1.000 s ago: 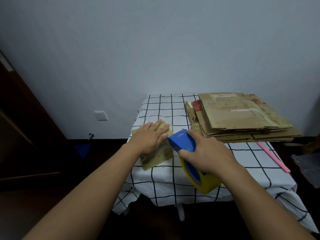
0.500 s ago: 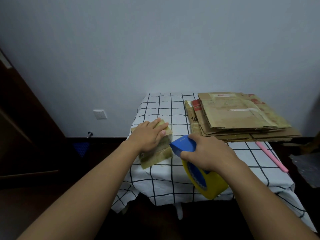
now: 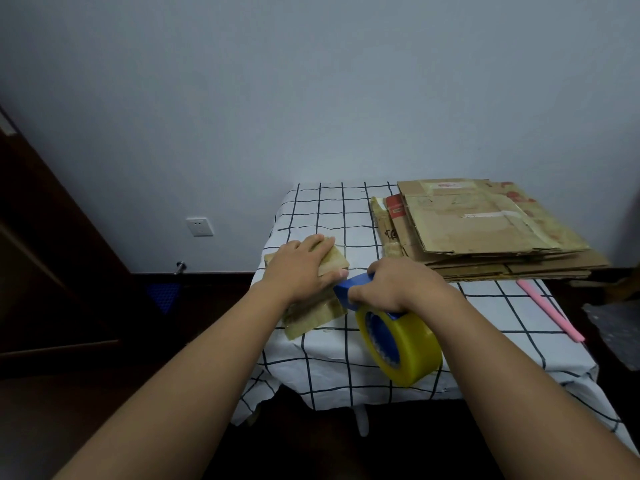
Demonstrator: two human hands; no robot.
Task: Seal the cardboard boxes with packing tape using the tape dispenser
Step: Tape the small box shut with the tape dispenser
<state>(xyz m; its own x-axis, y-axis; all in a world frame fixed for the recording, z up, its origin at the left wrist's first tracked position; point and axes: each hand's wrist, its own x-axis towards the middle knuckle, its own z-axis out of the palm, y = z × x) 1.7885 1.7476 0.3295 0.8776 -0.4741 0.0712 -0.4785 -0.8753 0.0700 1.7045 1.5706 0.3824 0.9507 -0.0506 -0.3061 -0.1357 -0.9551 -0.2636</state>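
Nearest me, the yellow tape roll point(image 3: 412, 348) hangs over the counter's point(image 3: 485, 327) front edge in the blue tape dispenser point(image 3: 349, 289), which the right hand point(image 3: 398, 289) grips with curled fingers. Just left, the left hand point(image 3: 301, 268) presses flat, fingers straight, on the small cardboard box point(image 3: 311, 313). Farther back right lies a stack of flattened boxes point(image 3: 485, 230), a pink stick point(image 3: 550, 310) beside it.

Left hand point(image 3: 300, 268) covers most of small box point(image 3: 313, 315) top; seam beneath hidden. Right hand point(image 3: 398, 289) hides tape dispenser point(image 3: 349, 289) handle; blade unseen. Print on flattened cardboard stack point(image 3: 485, 230) too small to read. Crumpled plastic point(image 3: 620, 334) cut off at right edge.
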